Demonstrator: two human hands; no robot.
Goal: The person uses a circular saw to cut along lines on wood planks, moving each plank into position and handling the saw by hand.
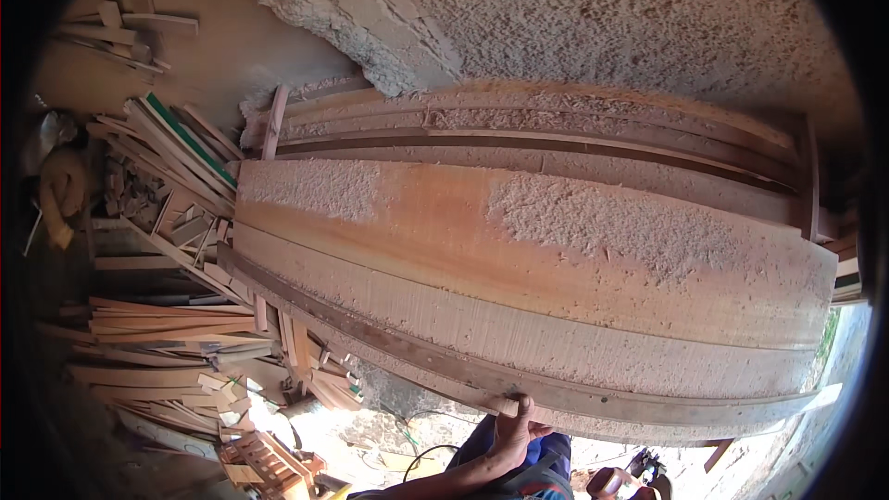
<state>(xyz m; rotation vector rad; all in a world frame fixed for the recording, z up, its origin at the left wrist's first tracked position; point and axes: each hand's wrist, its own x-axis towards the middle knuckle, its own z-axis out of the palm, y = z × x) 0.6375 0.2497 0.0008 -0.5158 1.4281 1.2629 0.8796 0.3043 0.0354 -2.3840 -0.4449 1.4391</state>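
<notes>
A long, dark brown wooden strip (pixel 398 338) lies along the near edge of a wide board (pixel 444 194) set on the bench. At its middle, my left hand (pixel 509 435) is closed round the near edge, thumb on top and the other fingers partly hidden. Pale shavings (pixel 602 222) cover much of the wide board, leaving a bare orange patch between two heaps. At the lower edge, right of my blue clothing (pixel 551 463), brown rounded shapes sit by a dark object (pixel 645 465). Whether my right hand is among them, I cannot make out.
Behind the wide board, more long planks (pixel 556 120) rest between upright posts (pixel 275 122), dusted with shavings. Stacked offcuts (pixel 167 324) crowd the left side. A large spread of shavings (pixel 639 9) covers the ground beyond. A dark cable (pixel 426 452) curves near my left forearm.
</notes>
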